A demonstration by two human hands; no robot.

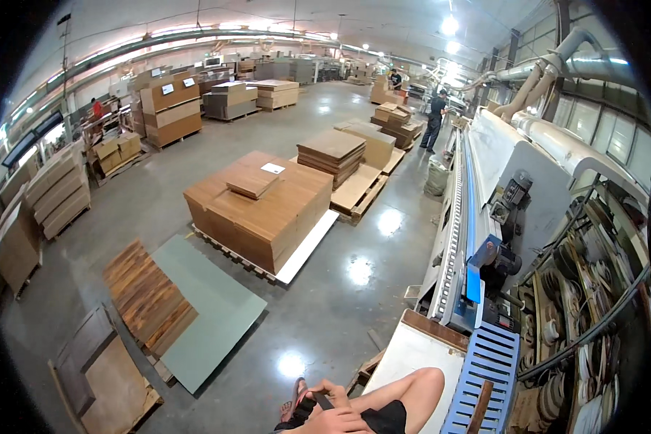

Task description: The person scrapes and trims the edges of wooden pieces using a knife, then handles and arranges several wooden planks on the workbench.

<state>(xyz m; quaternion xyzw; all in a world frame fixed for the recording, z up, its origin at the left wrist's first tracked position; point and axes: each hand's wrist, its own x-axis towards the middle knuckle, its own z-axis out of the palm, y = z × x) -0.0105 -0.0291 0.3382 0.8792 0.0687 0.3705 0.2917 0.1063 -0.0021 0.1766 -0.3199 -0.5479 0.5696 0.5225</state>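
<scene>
At the lower edge, my hands are close together in front of my lap, by black shorts and a bent bare leg. My right hand (330,391) is the upper one, its fingers curled around a slim dark object (321,401) whose kind I cannot make out. My left hand (340,421) lies just below, fingers bent against the same object, with part of it cut off by the picture's edge. A foot in a sandal (296,396) shows beside the hands, above the grey floor.
A white-topped table (405,354) and blue slatted rack (484,369) are at my right, beside a long machine (459,217). Ahead stand a brown panel stack (267,210), a green sheet (210,304) and wood-striped boards (145,289). A person (434,119) stands far off by the machine.
</scene>
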